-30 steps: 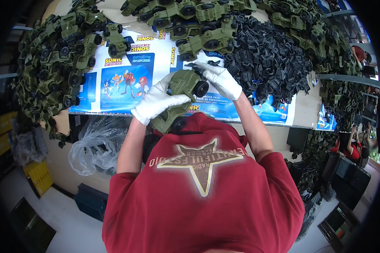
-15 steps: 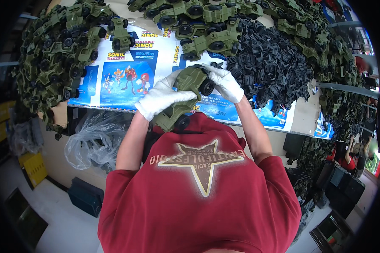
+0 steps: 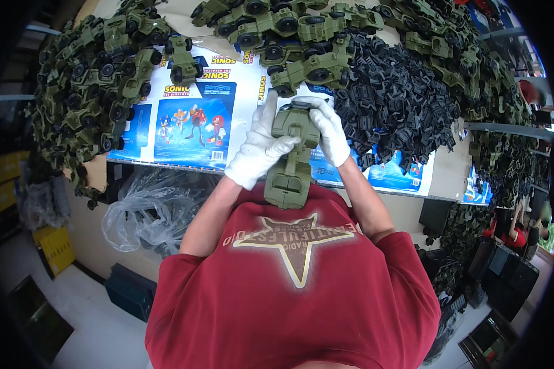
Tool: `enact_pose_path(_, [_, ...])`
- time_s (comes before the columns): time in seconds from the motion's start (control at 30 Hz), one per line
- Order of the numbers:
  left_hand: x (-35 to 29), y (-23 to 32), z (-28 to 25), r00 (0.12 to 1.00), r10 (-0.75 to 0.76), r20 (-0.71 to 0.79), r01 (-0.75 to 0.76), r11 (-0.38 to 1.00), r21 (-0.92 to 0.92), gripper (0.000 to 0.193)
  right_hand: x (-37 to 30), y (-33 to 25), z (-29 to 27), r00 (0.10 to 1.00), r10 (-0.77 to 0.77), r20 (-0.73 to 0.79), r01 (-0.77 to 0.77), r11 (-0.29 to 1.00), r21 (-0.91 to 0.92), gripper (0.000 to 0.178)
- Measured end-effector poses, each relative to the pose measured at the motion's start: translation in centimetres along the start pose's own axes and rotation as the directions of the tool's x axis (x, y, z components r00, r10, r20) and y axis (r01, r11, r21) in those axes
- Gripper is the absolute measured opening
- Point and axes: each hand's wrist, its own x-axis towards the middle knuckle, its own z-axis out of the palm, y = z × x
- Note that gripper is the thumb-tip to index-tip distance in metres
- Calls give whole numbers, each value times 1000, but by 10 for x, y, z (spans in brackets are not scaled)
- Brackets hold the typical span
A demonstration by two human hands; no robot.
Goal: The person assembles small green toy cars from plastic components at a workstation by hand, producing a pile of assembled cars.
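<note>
An olive-green toy military vehicle [image 3: 289, 181] is held upright in front of my chest, at the near edge of the table. My white-gloved left hand [image 3: 255, 150] grips its left side, the thumb lying across the middle of the body. My right hand [image 3: 331, 132], also gloved in white, is closed on the far right end, its fingers bent over the top. A small dark piece [image 3: 300, 104] shows at that far end beside my right fingertips; its exact kind is unclear. No wheels show on the vehicle from this side.
A heap of black plastic parts [image 3: 394, 98] lies right of my hands. Olive toy vehicles are piled at the left [image 3: 83, 92], the back [image 3: 314, 71] and the right [image 3: 437, 43]. Printed blue-and-white card sheets [image 3: 191, 126] cover the table. Clear plastic bags [image 3: 148, 212] hang below its edge.
The toy vehicle has turned from a tilted position with wheels showing to nearly straight, its top surface facing up. My left hand has shifted right along it, and my right fingers have bent over its end.
</note>
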Motion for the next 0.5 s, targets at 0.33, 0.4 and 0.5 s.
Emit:
enact_pose_path(0.33, [23, -21, -3, 983, 180, 22, -165, 936, -310, 87, 0, -9, 27, 953, -293, -73, 224, 850, -477, 61])
enact_pose_path(0.4, [15, -14, 3, 986, 168, -9, -165, 954, -252, 81, -2, -2, 28, 945, -308, -109, 223, 851, -475, 55])
enact_pose_path(0.5, [3, -15, -2, 985, 170, 16, -164, 968, -188, 78, -9, 1, 30, 913, -401, -74, 327, 828, -455, 49])
